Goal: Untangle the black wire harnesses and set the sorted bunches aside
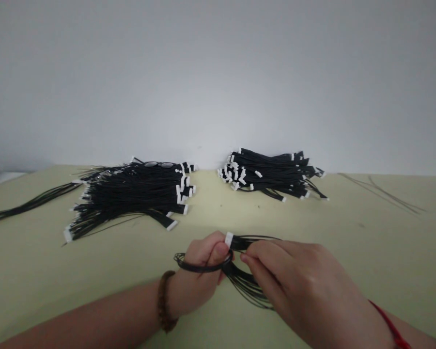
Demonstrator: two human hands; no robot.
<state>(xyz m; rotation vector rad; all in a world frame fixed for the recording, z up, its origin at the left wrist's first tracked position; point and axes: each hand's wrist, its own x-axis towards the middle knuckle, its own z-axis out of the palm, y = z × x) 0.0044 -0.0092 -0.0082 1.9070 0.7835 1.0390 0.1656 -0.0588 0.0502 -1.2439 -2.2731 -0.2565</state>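
Low in the middle of the view, a black wire harness (245, 283) with a white connector (228, 240) is held above the table. My left hand (203, 271) is closed around it, thumb and fingers just below the connector, and a loop of wires curls over the back of that hand. My right hand (305, 281) pinches at a wire just right of the connector, thumb and forefinger together. Other wires pass behind the right hand and hang below it. Their far ends are hidden.
On the pale table (203, 228), a pile of black harnesses (131, 191) with white connectors lies at left. A second pile (272, 169) lies against the wall (218, 82). A wire bundle (32, 201) runs off the left edge; loose thin wires (385, 191) lie at right.
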